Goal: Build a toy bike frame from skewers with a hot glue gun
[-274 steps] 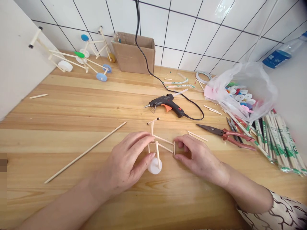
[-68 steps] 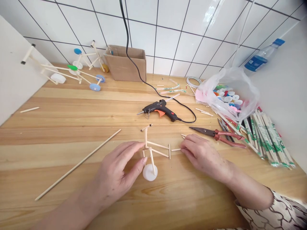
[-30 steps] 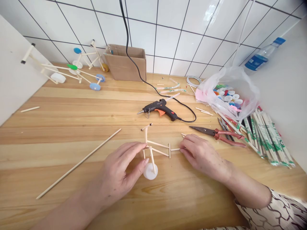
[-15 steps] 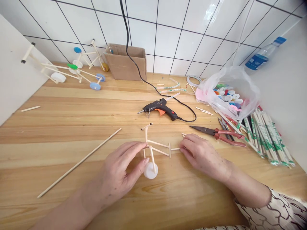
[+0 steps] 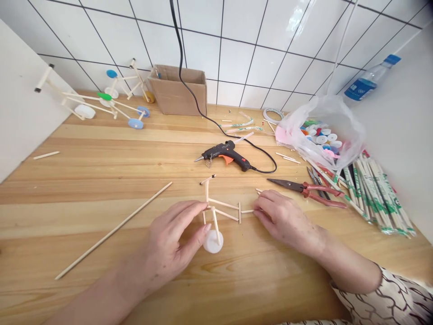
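Observation:
A small stick frame point(image 5: 219, 206) lies flat on the wooden table point(image 5: 101, 171), with a white bottle cap point(image 5: 213, 241) glued at its lower end. My left hand point(image 5: 169, 246) pinches the frame's left joint, thumb beside the cap. My right hand point(image 5: 286, 219) is closed on a short stick point(image 5: 247, 211) and presses it against the frame's right end post.
A black glue gun point(image 5: 227, 153) with its cable lies behind the frame. Red-handled pliers point(image 5: 307, 189), a bag of coloured caps point(image 5: 324, 135) and wrapped chopsticks point(image 5: 379, 194) are at right. A long skewer point(image 5: 115, 229) lies left. Finished stick models point(image 5: 101, 97) and a cardboard box point(image 5: 179, 90) stand by the wall.
Nine seconds ago my right hand pinched the frame's end post; since 2.3 s ago it holds a short stick against that post. Both hands have barely moved in the last second.

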Action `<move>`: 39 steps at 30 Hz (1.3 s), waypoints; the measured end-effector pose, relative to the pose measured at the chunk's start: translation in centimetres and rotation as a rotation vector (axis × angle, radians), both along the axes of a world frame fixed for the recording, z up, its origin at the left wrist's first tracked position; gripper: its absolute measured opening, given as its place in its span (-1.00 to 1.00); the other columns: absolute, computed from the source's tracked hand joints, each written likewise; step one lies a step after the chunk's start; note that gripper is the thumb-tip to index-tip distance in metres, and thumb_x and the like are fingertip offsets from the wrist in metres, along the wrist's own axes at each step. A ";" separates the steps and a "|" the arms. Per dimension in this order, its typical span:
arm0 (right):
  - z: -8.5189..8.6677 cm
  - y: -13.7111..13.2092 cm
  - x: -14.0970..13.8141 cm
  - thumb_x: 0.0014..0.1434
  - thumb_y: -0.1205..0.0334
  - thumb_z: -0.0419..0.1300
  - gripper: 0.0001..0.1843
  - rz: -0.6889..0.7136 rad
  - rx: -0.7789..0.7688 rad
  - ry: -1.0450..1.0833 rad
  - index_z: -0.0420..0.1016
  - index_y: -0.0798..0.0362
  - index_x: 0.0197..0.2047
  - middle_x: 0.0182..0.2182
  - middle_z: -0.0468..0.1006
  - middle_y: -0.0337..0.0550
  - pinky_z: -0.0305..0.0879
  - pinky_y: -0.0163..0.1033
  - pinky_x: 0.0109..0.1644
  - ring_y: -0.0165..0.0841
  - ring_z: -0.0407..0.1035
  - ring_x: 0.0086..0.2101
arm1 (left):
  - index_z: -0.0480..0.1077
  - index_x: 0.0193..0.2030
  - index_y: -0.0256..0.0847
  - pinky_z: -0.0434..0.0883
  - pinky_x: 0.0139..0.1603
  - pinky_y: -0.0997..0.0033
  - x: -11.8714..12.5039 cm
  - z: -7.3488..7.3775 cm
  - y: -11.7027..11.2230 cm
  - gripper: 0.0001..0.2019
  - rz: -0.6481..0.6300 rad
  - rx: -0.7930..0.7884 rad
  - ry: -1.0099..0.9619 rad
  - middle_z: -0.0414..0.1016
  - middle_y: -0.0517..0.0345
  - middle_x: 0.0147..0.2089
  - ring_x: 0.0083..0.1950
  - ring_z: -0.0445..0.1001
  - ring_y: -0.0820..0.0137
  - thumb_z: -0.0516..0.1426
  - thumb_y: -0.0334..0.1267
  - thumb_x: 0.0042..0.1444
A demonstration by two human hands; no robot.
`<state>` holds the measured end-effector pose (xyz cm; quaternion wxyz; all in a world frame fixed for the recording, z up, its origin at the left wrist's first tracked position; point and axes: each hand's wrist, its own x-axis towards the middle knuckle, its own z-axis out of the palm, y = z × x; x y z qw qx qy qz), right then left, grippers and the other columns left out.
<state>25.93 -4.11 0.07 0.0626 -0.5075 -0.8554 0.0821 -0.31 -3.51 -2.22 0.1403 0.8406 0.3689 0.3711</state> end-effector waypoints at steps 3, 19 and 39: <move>0.0 -0.1 0.0 0.20 0.41 0.04 -0.83 0.000 0.001 0.001 0.41 0.10 -0.37 -0.40 0.43 -0.10 0.23 -0.23 -0.29 -0.29 0.32 -0.36 | 0.30 0.03 -0.28 0.49 -0.05 0.36 0.0 -0.1 0.0 -0.73 -0.002 -0.007 -0.002 0.51 -0.01 -0.10 -0.10 0.52 0.34 0.11 -0.33 0.20; 1.0 0.7 0.2 0.20 0.33 0.08 -0.92 -0.078 0.080 0.186 0.35 0.07 -0.34 -0.38 0.47 -0.13 0.25 -0.26 -0.28 -0.33 0.36 -0.35 | 0.31 0.03 -0.24 0.50 -0.08 0.37 0.1 0.4 0.1 -0.73 0.010 0.002 -0.031 0.54 0.04 -0.12 -0.12 0.53 0.36 0.12 -0.34 0.18; 0.1 13.1 -2.6 -0.04 0.25 0.21 -0.77 -0.329 -0.176 0.003 0.42 0.00 -0.23 -0.37 0.54 -0.17 0.16 -0.32 -0.44 -0.29 0.41 -0.38 | 0.30 0.04 -0.21 0.50 -0.07 0.35 0.0 0.0 0.1 -0.73 0.015 0.000 -0.053 0.54 0.00 -0.10 -0.09 0.52 0.33 0.11 -0.33 0.19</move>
